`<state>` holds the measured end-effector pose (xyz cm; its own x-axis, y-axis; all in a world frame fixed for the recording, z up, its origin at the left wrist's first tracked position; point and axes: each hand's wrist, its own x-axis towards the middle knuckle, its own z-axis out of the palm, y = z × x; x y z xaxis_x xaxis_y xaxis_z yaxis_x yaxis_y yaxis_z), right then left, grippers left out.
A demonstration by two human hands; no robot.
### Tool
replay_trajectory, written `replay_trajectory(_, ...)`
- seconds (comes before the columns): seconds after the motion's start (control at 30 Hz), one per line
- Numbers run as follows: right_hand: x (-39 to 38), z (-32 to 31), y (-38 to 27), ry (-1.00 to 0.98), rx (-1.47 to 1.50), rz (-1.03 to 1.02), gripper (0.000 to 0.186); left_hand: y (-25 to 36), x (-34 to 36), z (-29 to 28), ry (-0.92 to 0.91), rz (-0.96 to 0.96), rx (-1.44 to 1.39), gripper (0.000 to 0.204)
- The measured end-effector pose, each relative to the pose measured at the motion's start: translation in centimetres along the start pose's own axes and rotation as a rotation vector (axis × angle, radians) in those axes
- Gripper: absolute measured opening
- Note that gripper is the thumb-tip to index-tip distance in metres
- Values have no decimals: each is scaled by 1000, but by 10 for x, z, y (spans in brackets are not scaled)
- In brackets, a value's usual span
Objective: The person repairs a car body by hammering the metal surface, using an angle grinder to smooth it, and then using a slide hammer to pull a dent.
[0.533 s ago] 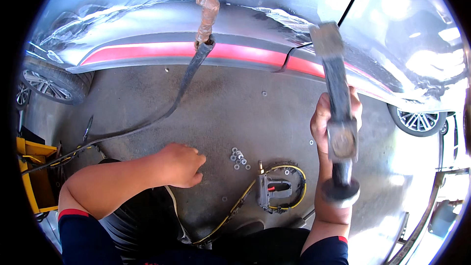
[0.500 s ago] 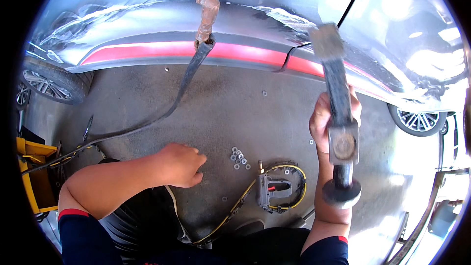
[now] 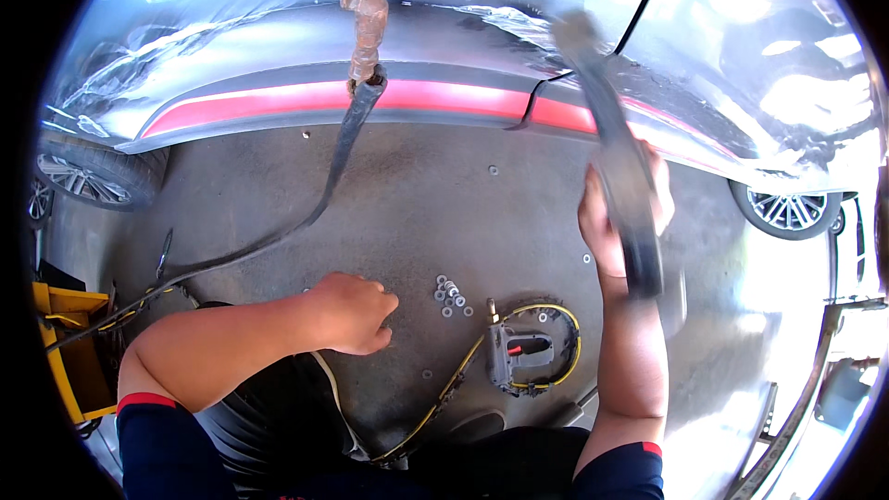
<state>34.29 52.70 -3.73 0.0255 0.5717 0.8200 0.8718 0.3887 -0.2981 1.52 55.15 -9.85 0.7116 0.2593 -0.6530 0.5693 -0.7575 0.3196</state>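
My right hand [image 3: 620, 204] grips a motion-blurred black and metal hammer-like tool [image 3: 608, 130], whose top end is raised in front of the dented silver car panel [image 3: 250, 46]. My left hand [image 3: 356, 313] is low over the floor with its fingers curled; whatever they hold, if anything, is hidden. Above it, a rusty copper-coloured clamp [image 3: 366, 14] is fixed on the panel, with a black cable [image 3: 329, 185] running down from it to the left. A red stripe [image 3: 435, 97] runs along the car's lower sill.
Several washers [image 3: 448, 294] lie on the concrete floor [image 3: 444, 204] beside a grey gun tool [image 3: 514, 356] with a yellow hose. Wheels [image 3: 787, 208] show at both sides. A yellow metal cart [image 3: 65, 343] stands at left, and a metal frame [image 3: 824, 343] at right.
The tool in my right hand has swung up and slightly left and is now streaked with blur. My left hand has shifted slightly right. The car and clamp sit a little further left in view.
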Motion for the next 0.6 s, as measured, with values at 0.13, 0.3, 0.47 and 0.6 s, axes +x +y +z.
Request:
replay_trajectory(0.13, 2, 2, -7, 86, 51, 4, 18, 3, -2, -2, 10, -38, 2, 40)
replay_trajectory(0.3, 0, 7, -7, 40, 22, 147, 18, -1, -1, 0, -8, -45, 5, 43)
replay_trajectory(0.47, -5, 4, 4, 2, -28, 104, 22, -2, 0, 3, -7, -42, 7, 44)
replay_trajectory(0.6, -11, 5, 9, 33, -69, 62, 26, 3, -2, 2, 5, -38, 29, 45)
